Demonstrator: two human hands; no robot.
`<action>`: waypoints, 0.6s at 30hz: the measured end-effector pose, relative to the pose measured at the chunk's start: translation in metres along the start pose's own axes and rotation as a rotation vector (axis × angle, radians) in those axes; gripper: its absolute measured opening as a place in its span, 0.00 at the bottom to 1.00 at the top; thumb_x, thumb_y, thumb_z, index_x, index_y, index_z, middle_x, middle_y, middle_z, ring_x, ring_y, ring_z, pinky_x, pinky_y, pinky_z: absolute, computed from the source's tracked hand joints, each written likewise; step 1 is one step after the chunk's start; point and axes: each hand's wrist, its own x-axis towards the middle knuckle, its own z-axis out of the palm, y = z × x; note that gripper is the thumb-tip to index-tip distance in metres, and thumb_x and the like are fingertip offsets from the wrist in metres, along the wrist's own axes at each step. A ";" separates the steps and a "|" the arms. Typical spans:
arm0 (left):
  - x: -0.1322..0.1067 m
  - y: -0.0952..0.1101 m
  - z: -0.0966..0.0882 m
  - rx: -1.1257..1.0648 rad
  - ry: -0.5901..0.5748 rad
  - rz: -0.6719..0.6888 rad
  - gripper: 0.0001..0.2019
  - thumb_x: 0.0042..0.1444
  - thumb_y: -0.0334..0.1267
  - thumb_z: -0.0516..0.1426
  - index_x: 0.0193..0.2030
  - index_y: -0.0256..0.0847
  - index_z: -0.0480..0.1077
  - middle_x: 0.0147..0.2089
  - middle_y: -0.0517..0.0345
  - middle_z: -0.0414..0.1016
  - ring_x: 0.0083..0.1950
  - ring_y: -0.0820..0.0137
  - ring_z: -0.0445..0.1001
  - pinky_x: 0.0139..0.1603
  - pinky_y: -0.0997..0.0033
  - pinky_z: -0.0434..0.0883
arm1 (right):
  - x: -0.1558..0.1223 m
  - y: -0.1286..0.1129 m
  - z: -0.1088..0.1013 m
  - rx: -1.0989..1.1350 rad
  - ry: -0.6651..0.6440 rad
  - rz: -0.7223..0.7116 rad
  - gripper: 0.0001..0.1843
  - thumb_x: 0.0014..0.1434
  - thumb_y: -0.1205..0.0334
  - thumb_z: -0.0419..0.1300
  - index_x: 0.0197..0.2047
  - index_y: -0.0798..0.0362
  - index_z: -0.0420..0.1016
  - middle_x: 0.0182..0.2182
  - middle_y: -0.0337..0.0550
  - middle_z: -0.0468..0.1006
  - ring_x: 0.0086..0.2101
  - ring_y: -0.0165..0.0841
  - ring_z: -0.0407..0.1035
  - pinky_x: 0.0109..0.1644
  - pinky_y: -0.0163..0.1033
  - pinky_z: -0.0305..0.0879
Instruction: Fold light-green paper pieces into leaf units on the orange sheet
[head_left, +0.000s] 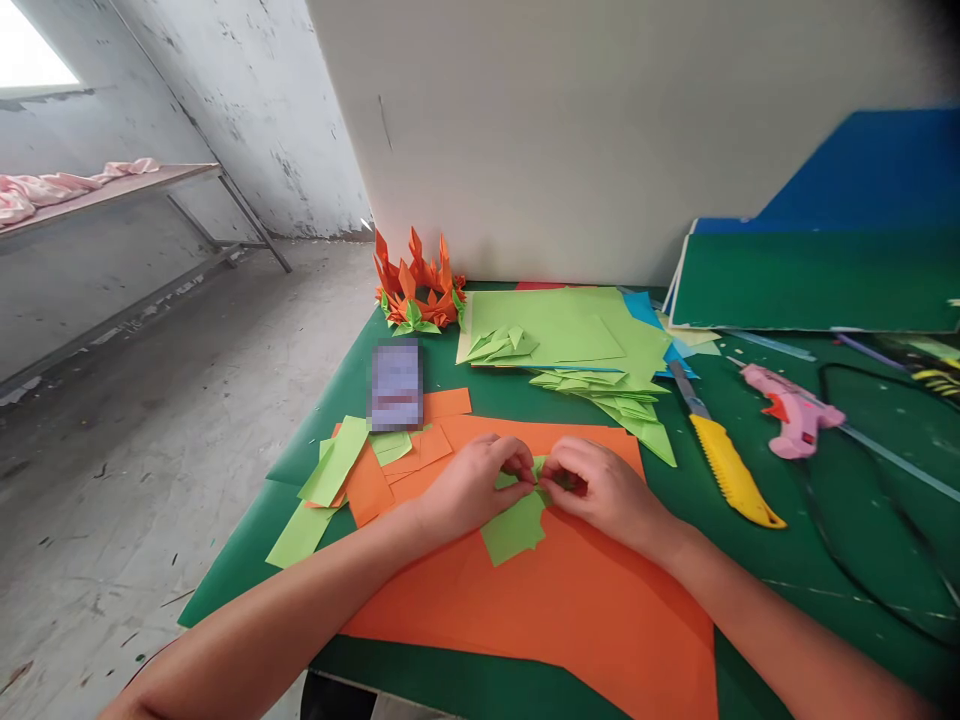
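Observation:
Both hands meet over a large orange sheet (555, 610) on the green table (795, 530). My left hand (474, 483) pinches one side of a light green folded paper piece (514, 528). My right hand (600, 482) pinches the same piece from the other side, fingers curled tight. The lower part of the green piece sticks out below the fingers and lies on the orange sheet.
A stack of green sheets (570, 328) with folded green pieces (615, 400) lies behind. An orange-and-green paper flower (417, 290) stands at the back. A yellow utility knife (726, 462), pink glue gun (793, 410), phone (395, 384) and paper scraps (337, 470) lie around.

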 end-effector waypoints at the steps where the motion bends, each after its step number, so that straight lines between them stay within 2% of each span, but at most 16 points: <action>1: 0.000 0.000 0.000 -0.003 -0.002 -0.004 0.08 0.54 0.29 0.60 0.38 0.41 0.65 0.37 0.60 0.73 0.41 0.70 0.72 0.39 0.73 0.68 | 0.000 0.000 0.000 -0.003 0.005 0.004 0.08 0.59 0.70 0.56 0.29 0.51 0.64 0.27 0.38 0.66 0.28 0.31 0.61 0.29 0.35 0.58; 6: 0.000 0.001 0.001 0.010 -0.017 0.008 0.07 0.55 0.29 0.59 0.38 0.41 0.66 0.37 0.61 0.75 0.43 0.68 0.70 0.42 0.71 0.68 | 0.001 0.001 0.001 -0.022 0.011 0.003 0.08 0.58 0.70 0.57 0.29 0.51 0.64 0.27 0.38 0.66 0.28 0.31 0.61 0.29 0.35 0.58; 10: -0.001 0.000 0.002 0.049 -0.018 0.054 0.05 0.56 0.28 0.57 0.37 0.41 0.68 0.36 0.60 0.74 0.42 0.69 0.69 0.41 0.72 0.67 | 0.001 0.000 0.001 -0.035 0.016 0.011 0.08 0.57 0.70 0.57 0.28 0.51 0.64 0.27 0.38 0.66 0.28 0.30 0.62 0.29 0.35 0.58; 13: -0.002 -0.001 0.002 0.099 -0.012 0.128 0.03 0.59 0.29 0.56 0.36 0.40 0.70 0.35 0.59 0.74 0.41 0.68 0.69 0.41 0.71 0.68 | 0.002 -0.001 0.002 -0.032 0.017 0.015 0.08 0.57 0.70 0.57 0.28 0.51 0.63 0.27 0.38 0.66 0.28 0.30 0.62 0.28 0.34 0.58; 18: -0.005 0.000 -0.002 0.164 -0.039 0.303 0.09 0.61 0.27 0.52 0.37 0.40 0.72 0.35 0.57 0.77 0.39 0.67 0.69 0.43 0.67 0.68 | 0.002 -0.001 0.002 -0.045 0.025 0.017 0.08 0.57 0.70 0.57 0.27 0.51 0.63 0.26 0.38 0.67 0.28 0.31 0.62 0.28 0.34 0.58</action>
